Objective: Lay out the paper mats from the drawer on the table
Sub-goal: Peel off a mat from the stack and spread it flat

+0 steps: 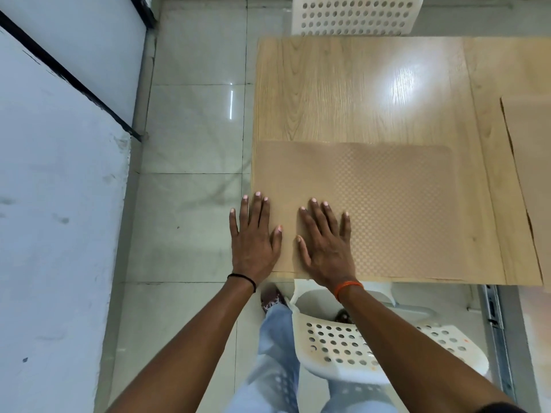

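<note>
A: Where does the paper mat (pixel 372 210) sit?

B: At the near left corner of the wooden table (pixel 343 90), its edges close to the table's own. The left hand (pixel 255 242) and right hand (pixel 326 248) lie flat on its near left part, fingers spread wide, palms down, gripping nothing.

A: So the step is smoothing it?

B: It looks so. To do it well, the person should press lightly and sweep outward towards the far right corner, so no ripple is trapped. The left hand overhangs the table's edge; it should come inward.

A: And the materials?

B: The mat is thin, tan, rectangular with rounded corners, and printed or embossed with a fine check. The tabletop is pale, glossy wood grain. A second tan sheet (pixel 533 180) lies at the right, partly out of view. White perforated plastic chairs (pixel 343 344) stand near and far.
</note>
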